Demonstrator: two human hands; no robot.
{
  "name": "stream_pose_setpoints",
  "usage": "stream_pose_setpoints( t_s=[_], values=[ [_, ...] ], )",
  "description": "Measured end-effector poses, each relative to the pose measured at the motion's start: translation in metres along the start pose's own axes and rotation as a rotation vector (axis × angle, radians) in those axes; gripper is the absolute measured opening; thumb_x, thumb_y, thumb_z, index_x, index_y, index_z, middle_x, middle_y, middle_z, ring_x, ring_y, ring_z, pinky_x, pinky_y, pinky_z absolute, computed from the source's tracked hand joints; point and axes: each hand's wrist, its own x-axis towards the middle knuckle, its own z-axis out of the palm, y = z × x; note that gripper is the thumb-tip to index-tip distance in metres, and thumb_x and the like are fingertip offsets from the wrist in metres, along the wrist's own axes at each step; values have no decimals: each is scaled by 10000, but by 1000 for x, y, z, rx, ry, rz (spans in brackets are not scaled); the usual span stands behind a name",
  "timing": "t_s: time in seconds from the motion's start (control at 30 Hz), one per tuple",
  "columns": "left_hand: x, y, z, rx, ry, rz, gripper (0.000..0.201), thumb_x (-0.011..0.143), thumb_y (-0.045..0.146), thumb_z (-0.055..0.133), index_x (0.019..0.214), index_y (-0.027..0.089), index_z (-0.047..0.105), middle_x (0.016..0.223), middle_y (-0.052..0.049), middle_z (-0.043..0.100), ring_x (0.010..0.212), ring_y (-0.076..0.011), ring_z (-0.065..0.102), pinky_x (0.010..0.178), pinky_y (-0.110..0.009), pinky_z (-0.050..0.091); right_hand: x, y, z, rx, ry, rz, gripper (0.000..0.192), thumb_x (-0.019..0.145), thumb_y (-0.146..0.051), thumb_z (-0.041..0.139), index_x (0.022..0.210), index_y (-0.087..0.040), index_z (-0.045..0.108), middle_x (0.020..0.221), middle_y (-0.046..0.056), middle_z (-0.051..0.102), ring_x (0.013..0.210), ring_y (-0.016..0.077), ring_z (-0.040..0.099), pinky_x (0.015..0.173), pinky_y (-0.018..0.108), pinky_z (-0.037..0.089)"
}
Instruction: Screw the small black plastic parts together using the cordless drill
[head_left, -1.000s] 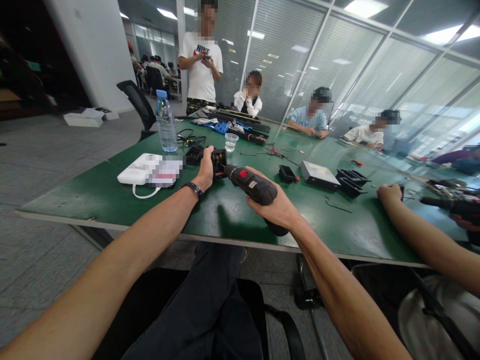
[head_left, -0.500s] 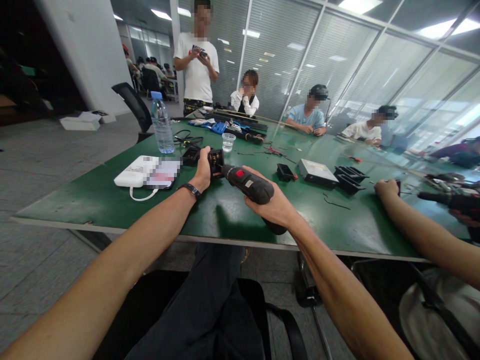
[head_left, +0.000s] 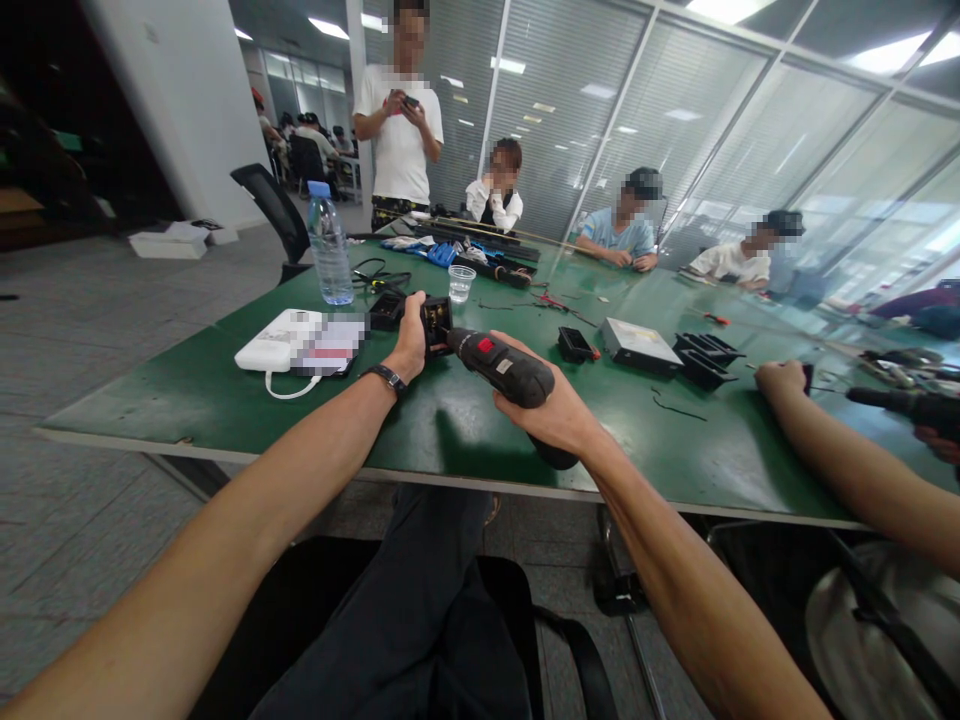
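While his left hand (head_left: 410, 342) clutches a small black plastic housing (head_left: 436, 324), hiding half, his right hand (head_left: 556, 412) wraps a black-and-red electric screwdriver (head_left: 501, 368), its bit unseen.

Driver bit of the black cordless screwdriver (head_left: 501, 369): hidden behind the small black plastic housing (head_left: 436, 324). Left-hand fingers: wrapped out of sight. Dark tool at right edge (head_left: 911, 404): cut off.

- The electric screwdriver (head_left: 499, 368) is black with a red switch on top. It lies nearly level above the green bench (head_left: 187, 390), nose pointing away into the black part.
- The black part (head_left: 435, 322) is a small boxy piece, held upright just above the bench, touching the screwdriver's tip.
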Motion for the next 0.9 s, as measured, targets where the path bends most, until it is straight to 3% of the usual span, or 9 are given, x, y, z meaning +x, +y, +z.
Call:
stream_pose_setpoints(
  t_s=[0.2, 0.47, 0.73, 0.9],
  values=[
    [1, 0, -1, 27, 9, 38, 591, 989, 804, 739, 983, 214, 721, 796, -71, 773, 724, -253, 802, 660, -319, 640, 1, 1, 0, -10, -7, -21, 925, 833, -200, 807, 1737, -194, 611, 1557, 131, 808, 1494, 347, 732, 1359, 511, 483],
    [3, -1, -1, 76, 19, 25, 591, 1059, 776, 623, 972, 202, 733, 798, -78, 782, 720, -244, 798, 597, -290, 598, 1, 1, 0, -3, -6, -15, 948, 820, -204, 803, 1746, -208, 599, 1609, 136, 779, 1451, 344, 755, 1341, 530, 505],
    [3, -1, 0, 48, 23, 38, 631, 982, 835, 720, 926, 207, 718, 801, -83, 771, 683, -245, 778, 614, -314, 601, 1, 0, 0, -27, -2, -41, 914, 823, -204, 784, 1723, -212, 627, 1621, 137, 769, 1522, 368, 715, 1355, 554, 499],
    [2, 0, 0, 73, 24, 29, 618, 1032, 805, 652, 925, 201, 727, 796, -90, 772, 693, -241, 767, 580, -303, 571, 1, 1, -1, -22, -8, -32, 919, 827, -194, 794, 1729, -223, 621, 1638, 128, 762, 1526, 355, 713, 1358, 539, 495]
  ],
)
